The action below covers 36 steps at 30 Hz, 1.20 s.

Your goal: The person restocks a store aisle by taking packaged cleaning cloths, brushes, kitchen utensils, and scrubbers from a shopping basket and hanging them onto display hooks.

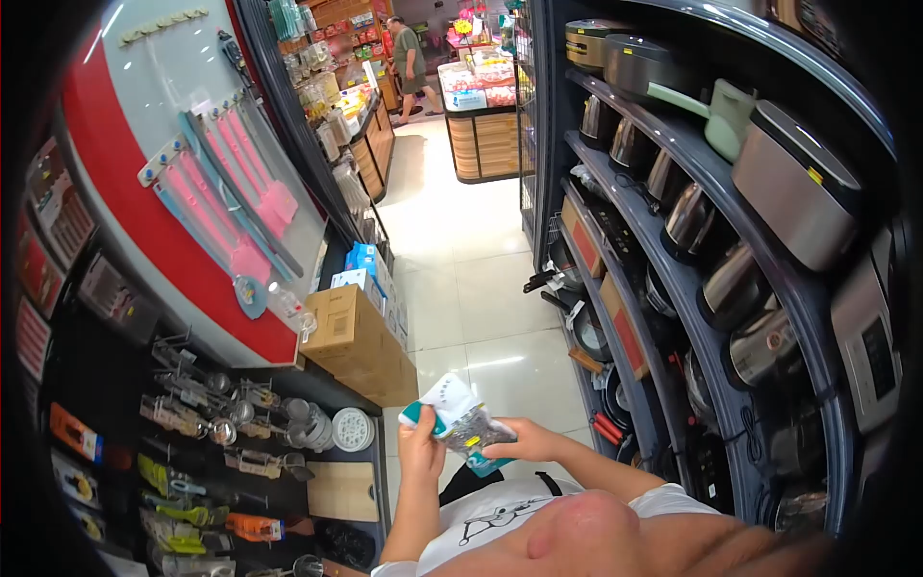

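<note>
A white and teal packet (457, 409) with a yellow sticker is held tilted in front of my body. Dark contents show through its lower part, but I cannot make out what they are. My left hand (419, 450) is closed on the packet's left edge, with the thumb over a teal patch. From the other side, my right hand (524, 440) grips the lower right of the packet, thumb on its face. The fingers behind the packet are hidden.
Curved shelves (663, 221) with kettles, pots and pans line the right. On the left hang packaged kitchen tools (221, 413) and pink spatulas (226, 216). A cardboard box (336, 332) borders the tiled aisle (452, 298). Farther off, a person (409, 67) stands near a display counter (481, 144).
</note>
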{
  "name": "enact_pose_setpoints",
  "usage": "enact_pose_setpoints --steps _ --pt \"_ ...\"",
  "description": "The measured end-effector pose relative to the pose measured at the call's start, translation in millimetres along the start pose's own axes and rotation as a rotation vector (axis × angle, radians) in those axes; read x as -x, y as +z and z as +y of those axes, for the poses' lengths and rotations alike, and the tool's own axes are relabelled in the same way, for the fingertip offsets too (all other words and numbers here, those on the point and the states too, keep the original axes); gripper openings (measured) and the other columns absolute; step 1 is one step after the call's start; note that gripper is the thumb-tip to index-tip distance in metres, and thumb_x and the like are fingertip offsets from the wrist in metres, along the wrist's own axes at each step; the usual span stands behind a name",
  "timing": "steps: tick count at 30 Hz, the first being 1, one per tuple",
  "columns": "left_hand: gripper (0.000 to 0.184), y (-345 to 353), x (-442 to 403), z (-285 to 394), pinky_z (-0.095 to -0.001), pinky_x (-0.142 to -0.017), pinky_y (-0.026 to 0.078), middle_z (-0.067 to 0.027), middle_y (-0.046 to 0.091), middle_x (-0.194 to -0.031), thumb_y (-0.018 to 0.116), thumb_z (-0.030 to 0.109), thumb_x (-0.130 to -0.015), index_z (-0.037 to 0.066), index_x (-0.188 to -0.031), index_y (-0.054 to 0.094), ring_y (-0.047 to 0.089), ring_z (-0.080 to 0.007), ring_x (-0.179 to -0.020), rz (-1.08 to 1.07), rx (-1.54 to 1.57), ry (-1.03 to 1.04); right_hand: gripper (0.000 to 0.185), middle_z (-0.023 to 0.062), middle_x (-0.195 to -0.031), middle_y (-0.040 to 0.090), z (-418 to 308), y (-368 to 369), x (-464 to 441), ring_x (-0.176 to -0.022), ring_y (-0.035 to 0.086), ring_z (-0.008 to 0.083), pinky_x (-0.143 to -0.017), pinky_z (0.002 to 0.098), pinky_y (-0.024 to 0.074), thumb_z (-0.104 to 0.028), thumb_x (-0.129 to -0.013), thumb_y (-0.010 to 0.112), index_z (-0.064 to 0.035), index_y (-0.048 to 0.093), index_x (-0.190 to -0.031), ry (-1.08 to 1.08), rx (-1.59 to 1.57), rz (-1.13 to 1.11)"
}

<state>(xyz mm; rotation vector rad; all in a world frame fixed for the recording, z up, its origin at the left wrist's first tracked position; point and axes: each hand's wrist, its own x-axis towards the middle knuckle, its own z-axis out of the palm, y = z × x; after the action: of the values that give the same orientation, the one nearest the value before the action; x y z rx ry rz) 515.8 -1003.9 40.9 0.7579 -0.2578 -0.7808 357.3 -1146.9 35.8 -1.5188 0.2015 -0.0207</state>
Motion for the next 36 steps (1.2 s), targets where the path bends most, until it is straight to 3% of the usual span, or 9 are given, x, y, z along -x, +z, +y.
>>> enact_pose_setpoints --steps 3,7,11,14,17,23,26,31,36 --pt "0.021 -4.1 -58.4 6.4 -0.0389 -0.091 0.051 -0.0085 0.067 -0.110 0.061 0.018 -0.096 0.003 -0.111 0.062 0.065 -0.0209 -0.102 0.092 0.085 0.028 0.061 0.0120 -0.119 0.062 8.8 -28.9 -61.6 -0.109 0.056 0.0180 -0.097 0.0330 0.0435 -0.030 -0.086 0.075 -0.0017 0.050 -0.134 -0.065 0.077 -0.015" --pt "0.025 -24.9 -167.6 6.1 -0.0395 -0.093 0.050 -0.0080 0.066 -0.113 0.060 0.021 -0.096 0.003 -0.114 0.060 0.063 -0.0214 -0.105 0.048 0.177 0.001 0.064 0.0121 -0.121 0.060 -15.8 -81.0 -145.8 -0.109 0.056 0.0192 -0.097 0.0330 0.0433 -0.029 -0.085 0.074 -0.0028 0.046 -0.136 -0.061 0.185 0.059" --pt "0.035 -23.4 -288.3 14.7 -0.0480 -0.102 0.042 -0.0089 0.060 -0.125 0.058 0.027 -0.098 0.006 -0.125 0.054 0.056 -0.0263 -0.119 -0.037 0.175 -0.024 0.061 0.0108 -0.119 0.060 -56.2 -147.3 -231.0 -0.108 0.056 0.0182 -0.096 0.0325 0.0437 -0.028 -0.086 0.073 -0.0033 0.047 -0.136 -0.008 0.220 0.106" --pt "0.043 -6.8 -350.7 49.7 -0.0472 -0.103 0.042 -0.0119 0.052 -0.136 0.055 0.025 -0.099 0.004 -0.135 0.044 0.050 -0.0285 -0.126 -0.144 0.116 -0.085 0.060 0.0091 -0.118 0.060 -96.9 -193.7 -290.5 -0.108 0.055 0.0162 -0.095 0.0321 0.0442 -0.024 -0.086 0.073 -0.0021 0.047 -0.135 -0.096 0.294 0.286" --pt "0.045 -8.7 -403.3 74.9 -0.0448 -0.103 0.043 -0.0148 0.053 -0.134 0.055 0.025 -0.099 0.003 -0.137 0.043 0.051 -0.0288 -0.124 -0.122 -0.021 -0.112 0.060 0.0111 -0.125 0.059 -127.6 -241.6 -334.5 -0.113 0.055 0.0180 -0.100 0.0316 0.0419 -0.022 -0.085 0.074 0.0012 0.049 -0.134 -0.202 0.303 0.553" --pt "0.038 -43.0 -459.4 94.1 -0.0381 -0.093 0.051 -0.0168 0.058 -0.124 0.054 0.017 -0.099 -0.001 -0.132 0.048 0.060 -0.0244 -0.108 0.034 -0.016 -0.153 0.049 0.0053 -0.113 0.064 -173.7 -343.5 -398.3 -0.104 0.059 0.0128 -0.091 0.0283 0.0476 -0.012 -0.087 0.071 -0.0023 0.052 -0.131 -0.367 0.092 0.819" --pt "0.035 -66.6 -470.7 93.6 -0.0355 -0.088 0.053 -0.0152 0.062 -0.117 0.055 0.015 -0.098 -0.001 -0.129 0.051 0.063 -0.0226 -0.101 0.146 0.027 -0.128 0.045 0.0070 -0.113 0.065 -206.2 -401.3 -435.1 -0.101 0.061 0.0145 -0.090 0.0291 0.0483 -0.009 -0.086 0.070 -0.0024 0.054 -0.128 -0.423 0.064 0.898" --pt "0.032 -102.7 -484.0 92.2 -0.0331 -0.085 0.054 -0.0123 0.064 -0.110 0.056 0.012 -0.097 0.000 -0.127 0.053 0.065 -0.0194 -0.093 0.358 0.064 -0.013 0.034 0.0063 -0.106 0.066 -251.8 -514.3 -506.9 -0.093 0.062 0.0123 -0.081 0.0259 0.0502 -0.012 -0.089 0.067 -0.0007 0.057 -0.120 -0.603 0.250 0.954" --pt "0.031 -100.5 -515.2 84.7 -0.0302 -0.082 0.053 -0.0099 0.065 -0.106 0.057 0.009 -0.095 0.000 -0.125 0.055 0.062 -0.0163 -0.089 0.581 0.097 0.147 0.034 0.0070 -0.102 0.067 -296.8 -620.5 -584.8 -0.089 0.063 0.0117 -0.079 0.0255 0.0503 -0.013 -0.088 0.069 -0.0005 0.058 -0.118 -0.710 0.190 0.973"
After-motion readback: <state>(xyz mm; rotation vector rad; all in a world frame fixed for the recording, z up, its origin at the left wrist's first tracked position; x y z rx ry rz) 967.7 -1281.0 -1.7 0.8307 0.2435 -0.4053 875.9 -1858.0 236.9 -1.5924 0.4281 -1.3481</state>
